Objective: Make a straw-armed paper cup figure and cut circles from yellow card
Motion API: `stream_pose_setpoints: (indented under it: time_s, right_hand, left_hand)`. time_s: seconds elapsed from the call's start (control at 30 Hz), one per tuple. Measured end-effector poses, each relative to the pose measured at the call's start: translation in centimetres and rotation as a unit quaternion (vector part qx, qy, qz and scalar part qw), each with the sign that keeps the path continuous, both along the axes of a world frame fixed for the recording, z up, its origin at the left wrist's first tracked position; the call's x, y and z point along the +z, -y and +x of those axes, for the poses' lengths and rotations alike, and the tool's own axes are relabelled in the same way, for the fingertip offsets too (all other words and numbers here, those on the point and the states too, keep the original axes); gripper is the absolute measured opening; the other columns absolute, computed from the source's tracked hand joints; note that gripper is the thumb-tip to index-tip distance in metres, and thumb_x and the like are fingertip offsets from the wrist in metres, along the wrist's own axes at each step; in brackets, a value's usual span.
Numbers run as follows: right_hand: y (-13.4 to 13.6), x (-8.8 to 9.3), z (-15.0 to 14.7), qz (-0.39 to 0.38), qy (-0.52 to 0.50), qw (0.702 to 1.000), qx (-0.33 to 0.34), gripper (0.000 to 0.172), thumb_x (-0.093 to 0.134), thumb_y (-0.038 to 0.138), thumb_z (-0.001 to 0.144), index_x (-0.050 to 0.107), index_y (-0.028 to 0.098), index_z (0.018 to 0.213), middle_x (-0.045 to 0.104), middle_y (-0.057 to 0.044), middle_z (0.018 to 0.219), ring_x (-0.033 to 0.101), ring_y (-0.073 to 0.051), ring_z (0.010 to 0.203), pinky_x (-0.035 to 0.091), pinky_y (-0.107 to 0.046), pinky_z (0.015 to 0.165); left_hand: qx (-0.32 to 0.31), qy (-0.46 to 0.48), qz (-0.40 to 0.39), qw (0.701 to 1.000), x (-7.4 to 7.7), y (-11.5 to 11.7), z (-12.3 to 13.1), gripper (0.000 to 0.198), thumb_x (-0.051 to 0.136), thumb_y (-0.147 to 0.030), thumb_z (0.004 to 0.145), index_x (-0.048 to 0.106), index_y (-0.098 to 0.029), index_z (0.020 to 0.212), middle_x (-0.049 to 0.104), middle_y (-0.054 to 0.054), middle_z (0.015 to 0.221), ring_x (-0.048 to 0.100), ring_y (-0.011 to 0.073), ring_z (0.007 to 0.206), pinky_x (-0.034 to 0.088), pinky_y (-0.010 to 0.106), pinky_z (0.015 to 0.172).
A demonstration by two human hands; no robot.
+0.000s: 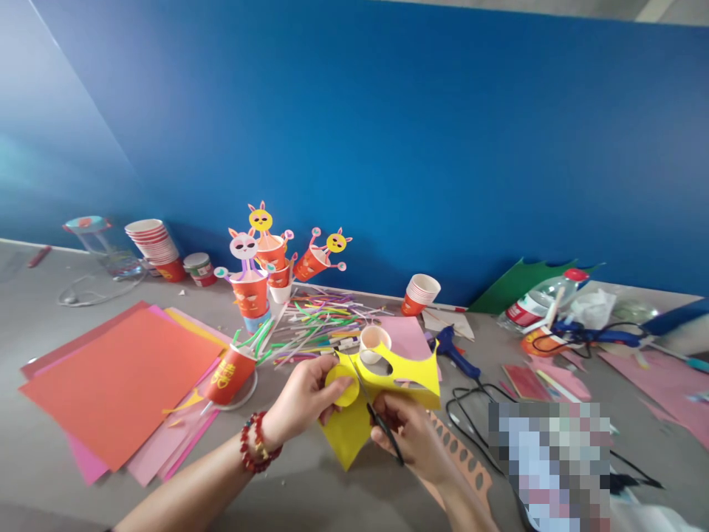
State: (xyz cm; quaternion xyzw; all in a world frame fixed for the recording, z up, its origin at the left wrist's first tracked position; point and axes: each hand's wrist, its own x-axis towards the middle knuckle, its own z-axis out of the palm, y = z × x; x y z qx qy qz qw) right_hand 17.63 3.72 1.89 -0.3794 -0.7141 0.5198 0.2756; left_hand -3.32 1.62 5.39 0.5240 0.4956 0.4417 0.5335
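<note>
Near the middle of the table my left hand (313, 395) pinches a yellow paper sheet (346, 436) at a round part, its thumb on top. My right hand (404, 432) is wrapped round black-handled scissors (385, 432), whose blades point up and left, against the paper beside the round part. The sheet has rounded cut-outs along its edge and an opening on the right, and it spreads over my right hand's fingers. A white paper cup (375, 343) stands just behind the sheet.
Colored sheets (127, 377) and a tilted red cup (231, 375) lie left. Decorated cups (249, 292) stand behind pipe cleaners (326, 314). A blue glue gun (457, 355), its black cord and a bottle (540, 299) are right. A blue partition (388, 148) bounds the back.
</note>
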Motion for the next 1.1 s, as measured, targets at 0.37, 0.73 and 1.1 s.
stream_pose_setpoints:
  time_s: [0.37,0.73,1.1]
  right_hand:
    - [-0.28,-0.98,0.23,-0.091,-0.031,0.995,0.028,0.06,0.063,0.077,0.07,0.041,0.021,0.067,0.045,0.004,0.06,0.04,-0.011,0.054,0.032,-0.023,0.051]
    - [-0.41,-0.72,0.13,-0.081,-0.03,0.996,0.025,0.061,0.064,0.077,0.069,0.042,0.021,0.065,0.044,0.004,0.059,0.039,-0.01,0.053,0.031,-0.023,0.05]
    - [-0.3,-0.15,0.13,-0.117,-0.065,0.99,0.038,0.061,0.066,0.078,0.068,0.048,0.019,0.066,0.052,0.001,0.057,0.048,-0.012,0.05,0.038,-0.023,0.048]
  left_hand:
    - [-0.01,0.009,-0.015,1.0,-0.19,-0.03,-0.22,0.034,0.065,-0.048,0.082,0.054,-0.017,0.077,0.055,-0.005,0.054,0.044,0.0057,0.033,0.033,0.016,0.033]
    - [-0.021,0.008,-0.019,1.0,0.07,0.01,-0.24,0.037,0.063,-0.051,0.084,0.053,-0.017,0.078,0.055,-0.005,0.053,0.043,0.0051,0.034,0.033,0.015,0.034]
    - [-0.03,0.017,-0.029,0.999,0.12,0.07,-0.43,0.038,0.064,-0.052,0.082,0.054,-0.016,0.079,0.056,-0.003,0.054,0.044,0.0051,0.033,0.031,0.016,0.034]
